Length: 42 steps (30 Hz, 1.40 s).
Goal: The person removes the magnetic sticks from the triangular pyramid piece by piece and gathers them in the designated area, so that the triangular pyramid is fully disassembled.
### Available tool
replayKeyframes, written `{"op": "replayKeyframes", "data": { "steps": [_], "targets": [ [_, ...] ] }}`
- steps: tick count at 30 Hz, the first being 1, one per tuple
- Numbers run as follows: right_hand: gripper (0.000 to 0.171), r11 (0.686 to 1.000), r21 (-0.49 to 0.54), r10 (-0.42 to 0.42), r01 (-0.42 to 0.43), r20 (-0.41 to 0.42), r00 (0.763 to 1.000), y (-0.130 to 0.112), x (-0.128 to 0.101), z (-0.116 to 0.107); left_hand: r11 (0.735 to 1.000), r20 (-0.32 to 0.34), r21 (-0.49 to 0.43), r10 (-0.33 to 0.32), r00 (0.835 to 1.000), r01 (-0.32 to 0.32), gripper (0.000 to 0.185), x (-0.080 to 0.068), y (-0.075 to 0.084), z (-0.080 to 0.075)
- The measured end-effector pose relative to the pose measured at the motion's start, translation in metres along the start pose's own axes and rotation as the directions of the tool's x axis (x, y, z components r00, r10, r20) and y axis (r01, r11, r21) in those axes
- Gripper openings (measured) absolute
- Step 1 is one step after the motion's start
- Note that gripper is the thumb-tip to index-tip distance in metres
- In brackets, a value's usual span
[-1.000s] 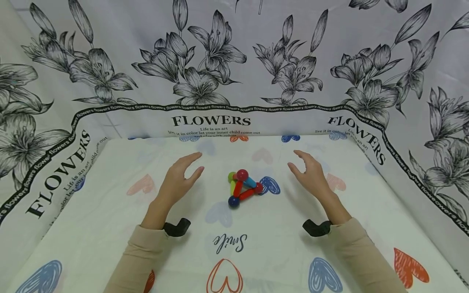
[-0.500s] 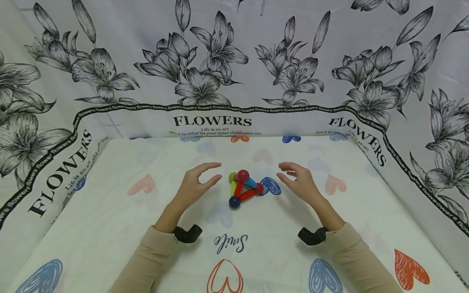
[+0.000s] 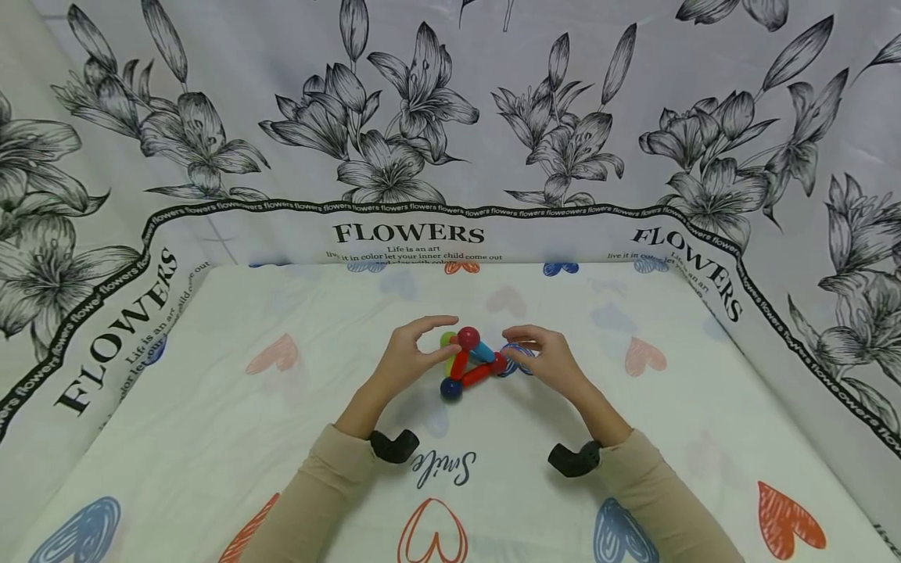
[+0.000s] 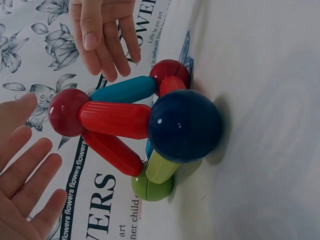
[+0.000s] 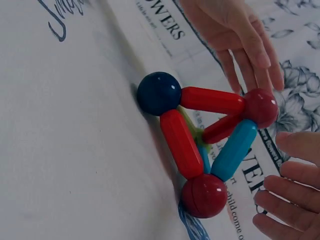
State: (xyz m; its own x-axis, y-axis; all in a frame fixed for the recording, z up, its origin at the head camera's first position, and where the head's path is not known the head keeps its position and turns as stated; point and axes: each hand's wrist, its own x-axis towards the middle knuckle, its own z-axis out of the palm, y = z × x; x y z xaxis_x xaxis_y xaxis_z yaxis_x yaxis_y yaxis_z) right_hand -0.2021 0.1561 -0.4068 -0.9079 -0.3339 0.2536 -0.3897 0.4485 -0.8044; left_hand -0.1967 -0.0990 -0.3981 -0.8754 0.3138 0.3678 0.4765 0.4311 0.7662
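Flower-printed backdrop (image 3: 486, 148) behind a heart-printed white tablecloth (image 3: 183, 407)

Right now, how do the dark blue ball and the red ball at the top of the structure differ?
The dark blue ball rests on the cloth; the top red ball sits raised above it. A yellow-green rod meets the dark blue ball; a light blue rod meets the top red ball. Both are glossy, joined by one red rod.

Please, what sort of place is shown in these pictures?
Probably a staged play or filming corner, indoors: flower-printed fabric hangs behind a heart-patterned cloth, on which a ball-and-rod toy stands.
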Motion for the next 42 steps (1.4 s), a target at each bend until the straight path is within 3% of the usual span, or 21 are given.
{"op": "replayKeyframes", "data": {
  "steps": [5, 15, 23, 33, 42],
  "targets": [
    [0.035, 0.999, 0.042, 0.003, -0.003, 0.016, 1.000, 0.000, 0.005, 0.011, 1.000, 0.003, -0.013, -0.021, 1.000, 0.021, 0.046, 0.004, 0.000, 0.009],
    [0.032, 0.998, 0.062, -0.003, 0.001, 0.021, 1.000, -0.002, 0.015, 0.028, 0.999, 0.027, -0.032, 0.004, 1.000, -0.004, 0.048, 0.012, -0.006, 0.023],
    [0.030, 0.999, 0.044, -0.030, 0.029, 0.019, 0.999, 0.000, 0.019, 0.038, 0.998, 0.037, -0.061, -0.002, 0.999, 0.004, 0.047, 0.012, -0.007, 0.026],
    [0.027, 0.999, 0.037, -0.029, 0.030, -0.004, 1.000, -0.006, 0.019, 0.040, 0.998, 0.014, -0.041, 0.043, 0.999, -0.042, 0.042, 0.014, -0.011, 0.028],
    [0.026, 0.997, 0.059, -0.044, 0.045, -0.010, 0.999, -0.004, 0.019, 0.041, 0.999, 0.007, -0.028, 0.034, 0.999, -0.033, 0.042, 0.013, -0.010, 0.028]
  ]
}}
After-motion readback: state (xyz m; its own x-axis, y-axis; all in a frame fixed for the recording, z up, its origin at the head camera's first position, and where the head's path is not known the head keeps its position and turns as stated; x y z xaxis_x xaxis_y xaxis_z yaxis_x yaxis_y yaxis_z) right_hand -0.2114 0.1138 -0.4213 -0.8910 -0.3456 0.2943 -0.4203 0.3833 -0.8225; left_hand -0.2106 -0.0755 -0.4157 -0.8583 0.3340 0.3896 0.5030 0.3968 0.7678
